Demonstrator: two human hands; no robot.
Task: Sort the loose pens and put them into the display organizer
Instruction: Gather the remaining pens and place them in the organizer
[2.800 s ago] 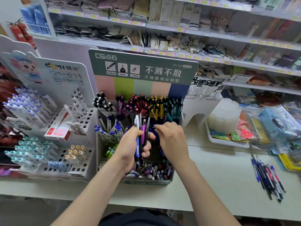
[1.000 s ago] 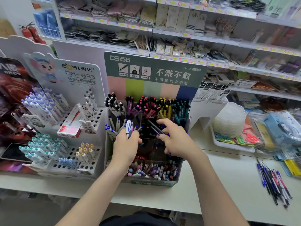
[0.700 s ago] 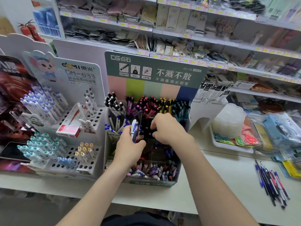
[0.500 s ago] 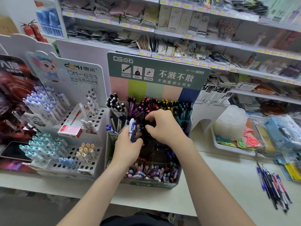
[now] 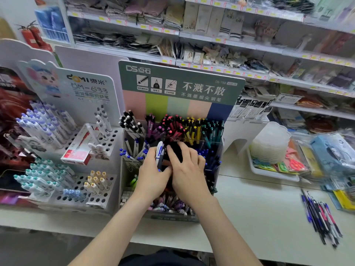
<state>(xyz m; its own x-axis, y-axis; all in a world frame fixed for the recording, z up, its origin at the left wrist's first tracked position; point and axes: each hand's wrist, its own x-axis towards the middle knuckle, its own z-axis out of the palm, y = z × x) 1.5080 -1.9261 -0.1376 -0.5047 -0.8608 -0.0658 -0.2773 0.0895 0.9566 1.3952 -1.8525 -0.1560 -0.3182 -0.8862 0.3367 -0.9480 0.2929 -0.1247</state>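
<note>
While the left grip (image 5: pixel 152 174) clasps pens (image 5: pixel 159 152), the right grip (image 5: pixel 187 170) lies outstretched.

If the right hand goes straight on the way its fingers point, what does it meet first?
Probably the dark pens just ahead of the right hand; behind them stand the pink-capped pens. Depth is unclear.

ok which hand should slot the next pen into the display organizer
Right: the right hand looks empty, its fingers straight over the display organizer beside the pens the left hand grips.
</note>
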